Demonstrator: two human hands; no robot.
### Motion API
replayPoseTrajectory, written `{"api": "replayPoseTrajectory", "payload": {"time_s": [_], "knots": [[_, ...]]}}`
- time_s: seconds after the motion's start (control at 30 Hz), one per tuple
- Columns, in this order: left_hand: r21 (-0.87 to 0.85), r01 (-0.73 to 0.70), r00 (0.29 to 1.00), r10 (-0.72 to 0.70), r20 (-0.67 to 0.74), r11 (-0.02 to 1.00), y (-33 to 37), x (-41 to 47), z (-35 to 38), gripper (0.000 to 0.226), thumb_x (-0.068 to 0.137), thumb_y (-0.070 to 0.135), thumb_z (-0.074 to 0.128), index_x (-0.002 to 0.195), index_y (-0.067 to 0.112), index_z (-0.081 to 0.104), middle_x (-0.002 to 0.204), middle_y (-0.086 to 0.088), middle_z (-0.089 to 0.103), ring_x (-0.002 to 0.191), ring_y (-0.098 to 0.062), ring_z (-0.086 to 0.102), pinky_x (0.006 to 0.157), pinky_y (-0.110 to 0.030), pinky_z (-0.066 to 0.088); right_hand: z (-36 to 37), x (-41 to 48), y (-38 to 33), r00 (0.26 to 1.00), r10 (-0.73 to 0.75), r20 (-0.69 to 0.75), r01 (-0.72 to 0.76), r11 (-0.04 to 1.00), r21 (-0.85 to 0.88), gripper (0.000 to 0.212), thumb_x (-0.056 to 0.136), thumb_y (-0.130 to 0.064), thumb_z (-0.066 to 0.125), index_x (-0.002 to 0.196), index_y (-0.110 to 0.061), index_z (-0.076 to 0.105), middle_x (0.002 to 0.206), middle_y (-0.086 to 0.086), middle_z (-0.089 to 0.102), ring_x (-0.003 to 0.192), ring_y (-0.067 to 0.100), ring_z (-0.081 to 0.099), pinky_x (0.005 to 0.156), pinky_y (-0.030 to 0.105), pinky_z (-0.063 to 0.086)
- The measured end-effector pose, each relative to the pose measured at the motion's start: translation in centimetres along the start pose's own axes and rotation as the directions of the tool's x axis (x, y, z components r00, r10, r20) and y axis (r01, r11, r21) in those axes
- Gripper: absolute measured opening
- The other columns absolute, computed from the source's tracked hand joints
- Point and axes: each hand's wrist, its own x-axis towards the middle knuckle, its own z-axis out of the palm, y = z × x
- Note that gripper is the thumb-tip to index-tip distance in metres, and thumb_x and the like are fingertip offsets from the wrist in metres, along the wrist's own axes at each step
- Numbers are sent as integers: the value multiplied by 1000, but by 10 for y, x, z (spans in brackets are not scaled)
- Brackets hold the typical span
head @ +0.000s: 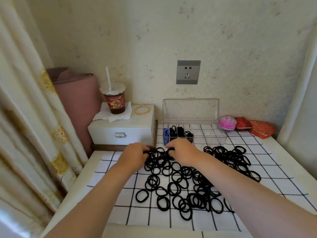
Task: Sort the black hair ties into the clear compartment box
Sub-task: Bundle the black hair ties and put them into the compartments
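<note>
Checked cloth [120,212]: black hair ties [181,186] are spread loosely over it.
Clear compartment box [214,136]: lid raised; black ties and a blue item are held in the left compartments.
Hands: ties at the pile's far edge are pinched by the left hand [135,155] and right hand [181,152].
Cup [115,102]: label writing cannot be read.

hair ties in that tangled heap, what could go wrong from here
The hair ties overlap, so the left hand and right hand, both gripping at the far edge, may drag extras along. The box sits close behind the hands; a bump might shift it or tip its upright lid.
</note>
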Motion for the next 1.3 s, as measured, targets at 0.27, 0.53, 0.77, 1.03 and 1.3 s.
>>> {"api": "replayPoseTrajectory", "payload": {"time_s": [0.27,0.53,0.77,1.03,1.3], "knots": [[94,-53,996,46,76,994,-2,1,5,25,94,24,62,118,25,71,116,2,69,103,-16,62,89,-29,51,3,4,-7,997,42,59,-28,975,-219,14,90,-11,60,89,-2,70,92,11,62,84,16,52,82,34,51],[0,-54,991,54,119,999,-1,-3,1,18,95,28,61,104,16,70,101,0,68,90,-17,61,77,-27,48,-25,-15,-3,999,40,12,-39,995,-87,13,91,-17,64,94,-24,74,95,-6,70,90,14,65,82,27,53],[-297,-2,997,25,74,955,1,-7,-17,9,94,23,61,99,22,67,90,2,69,86,-17,65,68,-24,48,-35,-20,-13,1000,-9,1,9,993,118,29,89,-5,60,102,-24,78,99,-7,73,84,7,65,72,13,50],[-219,66,974,-14,228,974,-15,-13,-24,14,89,35,68,84,22,67,82,0,69,79,-16,63,78,-29,50,-11,-7,-38,980,46,196,-25,994,-104,29,87,-26,69,113,-12,73,114,6,70,105,20,65,90,30,52],[-204,108,974,-62,220,973,-11,-17,-26,34,89,39,67,65,16,57,63,0,48,60,-15,44,60,-26,36,-1,-8,-40,968,134,214,-86,972,-220,28,85,-21,64,104,-2,74,105,15,72,97,28,68,88,39,58]]}}
